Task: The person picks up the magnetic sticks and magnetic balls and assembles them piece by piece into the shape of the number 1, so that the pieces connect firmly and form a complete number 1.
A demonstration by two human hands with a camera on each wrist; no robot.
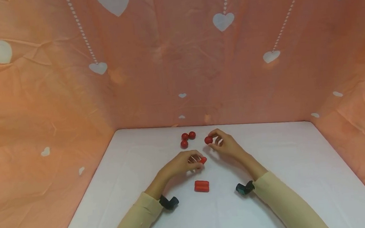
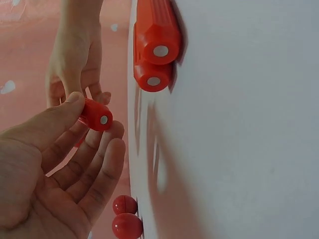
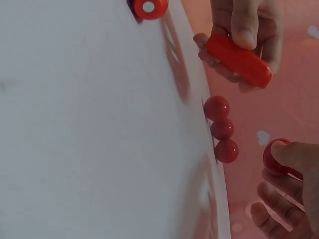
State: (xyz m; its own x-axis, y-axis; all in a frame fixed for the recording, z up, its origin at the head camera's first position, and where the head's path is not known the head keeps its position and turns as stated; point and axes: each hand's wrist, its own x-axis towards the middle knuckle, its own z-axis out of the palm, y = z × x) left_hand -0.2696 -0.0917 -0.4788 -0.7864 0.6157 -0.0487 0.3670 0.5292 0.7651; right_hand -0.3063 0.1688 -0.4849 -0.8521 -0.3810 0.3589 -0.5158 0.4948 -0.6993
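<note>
Head view: the left hand (image 1: pixel 182 161) pinches a red stick (image 1: pixel 203 160), the right hand (image 1: pixel 229 146) a red ball (image 1: pixel 208 140). Two sticks (image 1: pixel 202 189) and three balls (image 1: pixel 184 144) lie on the table (image 1: pixel 282 152).

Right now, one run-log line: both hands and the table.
left hand: pinches red rod | right hand: pinches red ball | table: three red balls clustered, two red rods side by side

No readable text or labels
</note>
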